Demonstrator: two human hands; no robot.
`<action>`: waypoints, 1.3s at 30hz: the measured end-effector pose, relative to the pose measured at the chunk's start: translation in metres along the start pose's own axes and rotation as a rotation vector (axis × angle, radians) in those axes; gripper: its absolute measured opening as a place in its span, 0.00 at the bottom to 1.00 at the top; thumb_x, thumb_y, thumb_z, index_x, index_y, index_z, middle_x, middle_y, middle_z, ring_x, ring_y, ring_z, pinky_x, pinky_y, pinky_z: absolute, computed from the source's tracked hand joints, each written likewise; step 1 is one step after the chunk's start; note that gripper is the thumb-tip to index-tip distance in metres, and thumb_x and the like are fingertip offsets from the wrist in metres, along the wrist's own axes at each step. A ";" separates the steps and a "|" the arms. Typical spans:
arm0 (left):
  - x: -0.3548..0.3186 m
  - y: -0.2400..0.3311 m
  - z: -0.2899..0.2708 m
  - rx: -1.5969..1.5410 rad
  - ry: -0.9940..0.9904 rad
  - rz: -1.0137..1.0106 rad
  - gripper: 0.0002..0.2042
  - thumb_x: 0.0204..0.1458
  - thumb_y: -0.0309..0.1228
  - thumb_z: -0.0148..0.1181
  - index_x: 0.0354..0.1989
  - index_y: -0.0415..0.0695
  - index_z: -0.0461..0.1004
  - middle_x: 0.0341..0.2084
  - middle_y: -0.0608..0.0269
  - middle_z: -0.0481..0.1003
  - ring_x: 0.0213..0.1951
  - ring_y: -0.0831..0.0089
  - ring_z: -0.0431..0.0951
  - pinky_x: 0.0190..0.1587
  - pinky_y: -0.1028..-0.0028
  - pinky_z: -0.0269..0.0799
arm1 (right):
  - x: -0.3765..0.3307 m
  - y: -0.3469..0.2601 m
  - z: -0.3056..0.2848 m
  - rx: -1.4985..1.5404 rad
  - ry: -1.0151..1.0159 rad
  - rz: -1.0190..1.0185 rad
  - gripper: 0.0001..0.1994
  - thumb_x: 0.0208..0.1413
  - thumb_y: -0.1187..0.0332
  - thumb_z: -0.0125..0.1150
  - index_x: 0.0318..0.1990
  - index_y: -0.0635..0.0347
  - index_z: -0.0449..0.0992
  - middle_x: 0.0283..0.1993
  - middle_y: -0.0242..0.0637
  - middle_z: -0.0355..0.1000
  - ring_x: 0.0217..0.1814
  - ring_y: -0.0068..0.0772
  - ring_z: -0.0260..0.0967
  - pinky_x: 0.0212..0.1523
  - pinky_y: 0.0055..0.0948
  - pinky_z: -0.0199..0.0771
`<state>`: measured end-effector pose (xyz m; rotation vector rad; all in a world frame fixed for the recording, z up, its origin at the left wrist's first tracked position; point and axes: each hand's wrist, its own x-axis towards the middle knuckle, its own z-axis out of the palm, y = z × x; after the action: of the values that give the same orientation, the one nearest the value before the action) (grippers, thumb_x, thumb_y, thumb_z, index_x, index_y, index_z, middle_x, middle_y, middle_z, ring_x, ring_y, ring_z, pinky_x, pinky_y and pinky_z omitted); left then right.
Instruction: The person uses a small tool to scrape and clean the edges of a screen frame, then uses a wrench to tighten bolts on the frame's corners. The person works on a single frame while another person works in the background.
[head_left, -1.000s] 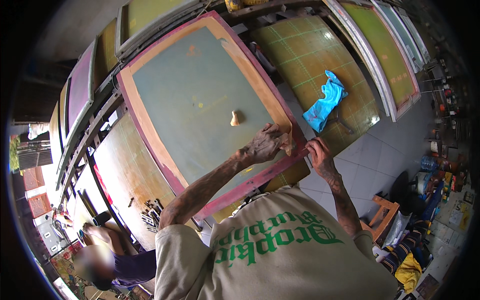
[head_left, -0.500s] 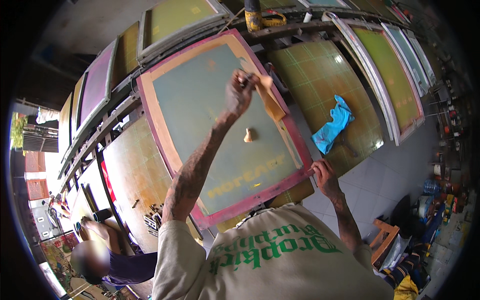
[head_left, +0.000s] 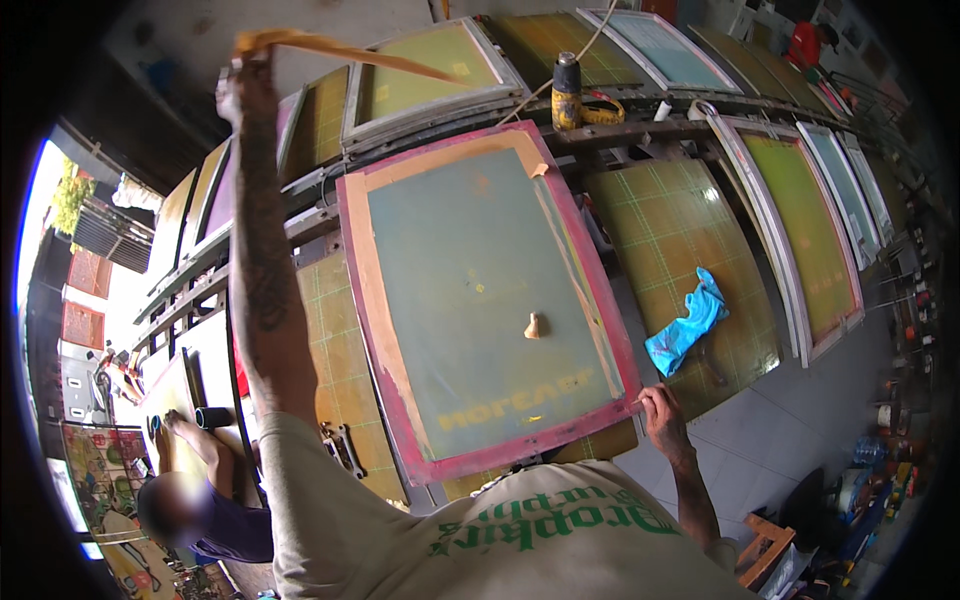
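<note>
Head view. Framed screen lies flat between the two hands: below and right of the left one, directly left of the right one. Appearance: pink-red border, grey-green mesh, tan tape along the far and left inner edges; right inner edge shows pale, ragged streaks. A tape flap curls at the far right corner. Small tan scrap sits on the mesh, up and left of the right hand.

Left hand: raised high past the far left corner, arm nearly straight. Blurred, but I see it closed on one end of a long tan tape strip, which trails through the air to its right.

Right hand: low, fingers bent, tips at the near right corner; whether they grip it I cannot tell. Hands well apart.

Writing: faint yellowish lettering on the mesh, left of the right hand; green ornate print on the beige shirt, upside down. Blue cloth lies just beyond the right hand.
</note>
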<state>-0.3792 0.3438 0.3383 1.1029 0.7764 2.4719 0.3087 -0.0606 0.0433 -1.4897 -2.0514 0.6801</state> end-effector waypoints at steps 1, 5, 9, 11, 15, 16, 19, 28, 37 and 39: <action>0.014 0.020 0.001 -0.105 -0.114 0.014 0.06 0.63 0.25 0.54 0.43 0.39 0.76 0.39 0.55 0.80 0.41 0.59 0.82 0.60 0.45 0.75 | -0.001 -0.001 -0.002 0.005 0.002 0.017 0.03 0.67 0.75 0.52 0.42 0.61 0.72 0.38 0.44 0.69 0.42 0.50 0.70 0.42 0.44 0.69; 0.080 0.132 -0.047 -0.137 -0.346 0.150 0.09 0.64 0.21 0.52 0.50 0.35 0.74 0.44 0.52 0.79 0.47 0.59 0.81 0.65 0.47 0.71 | 0.001 -0.005 -0.002 0.032 -0.013 0.027 0.03 0.67 0.75 0.52 0.43 0.63 0.71 0.38 0.45 0.68 0.41 0.49 0.70 0.42 0.43 0.70; 0.025 0.218 -0.061 0.363 -0.232 0.369 0.12 0.65 0.23 0.53 0.54 0.35 0.75 0.49 0.53 0.79 0.51 0.62 0.80 0.63 0.56 0.72 | 0.017 0.008 0.006 0.039 0.073 -0.012 0.06 0.70 0.71 0.49 0.45 0.65 0.68 0.40 0.44 0.67 0.39 0.41 0.68 0.42 0.38 0.70; -0.024 0.246 -0.064 0.565 -0.196 0.408 0.13 0.65 0.24 0.53 0.56 0.34 0.75 0.51 0.53 0.78 0.53 0.63 0.79 0.62 0.61 0.73 | 0.040 0.007 0.008 0.115 0.181 0.024 0.07 0.73 0.69 0.47 0.47 0.64 0.67 0.41 0.42 0.67 0.39 0.37 0.67 0.42 0.37 0.70; -0.125 0.247 -0.096 0.655 -0.181 0.206 0.18 0.64 0.30 0.58 0.60 0.38 0.71 0.48 0.57 0.79 0.47 0.70 0.80 0.49 0.71 0.76 | 0.136 0.010 0.013 0.481 0.308 0.173 0.13 0.72 0.66 0.48 0.58 0.59 0.68 0.42 0.30 0.65 0.35 0.22 0.61 0.35 0.24 0.65; -0.148 0.244 -0.100 0.659 -0.186 0.135 0.20 0.63 0.33 0.60 0.62 0.40 0.69 0.46 0.58 0.80 0.43 0.72 0.81 0.43 0.74 0.77 | 0.164 0.011 0.011 0.528 0.277 0.096 0.15 0.70 0.64 0.49 0.60 0.57 0.68 0.39 0.29 0.62 0.31 0.19 0.59 0.34 0.24 0.65; -0.207 0.217 -0.092 0.687 -0.208 -0.037 0.15 0.62 0.31 0.61 0.55 0.42 0.72 0.39 0.63 0.79 0.40 0.74 0.80 0.43 0.73 0.75 | 0.260 -0.016 0.018 0.551 0.206 0.177 0.21 0.63 0.54 0.62 0.55 0.59 0.71 0.31 0.25 0.56 0.27 0.19 0.58 0.25 0.23 0.65; -0.315 0.046 -0.144 1.055 -0.317 -0.555 0.10 0.66 0.29 0.58 0.33 0.41 0.67 0.29 0.63 0.74 0.37 0.82 0.73 0.38 0.73 0.74 | 0.482 -0.039 0.046 0.202 -0.233 0.561 0.31 0.50 0.38 0.70 0.27 0.63 0.75 0.19 0.26 0.66 0.11 0.16 0.54 0.10 0.23 0.54; -0.369 0.002 -0.145 1.414 -0.280 -0.111 0.05 0.62 0.33 0.57 0.37 0.46 0.71 0.35 0.58 0.77 0.33 0.50 0.79 0.33 0.56 0.74 | 0.551 0.002 0.083 0.762 -0.476 0.632 0.11 0.62 0.64 0.65 0.34 0.63 0.76 0.19 0.19 0.60 0.11 0.14 0.43 0.17 0.22 0.54; -0.371 0.002 -0.141 1.443 -0.277 -0.132 0.04 0.62 0.32 0.57 0.37 0.47 0.71 0.35 0.58 0.77 0.33 0.50 0.80 0.32 0.56 0.74 | 0.556 -0.002 0.093 0.903 -0.336 0.671 0.11 0.63 0.63 0.65 0.34 0.61 0.76 0.20 0.19 0.60 0.11 0.15 0.45 0.20 0.23 0.59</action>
<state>-0.2461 0.1116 0.0457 1.5744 2.5076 1.3077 0.0977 0.4623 0.0374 -1.4926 -1.0611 1.9042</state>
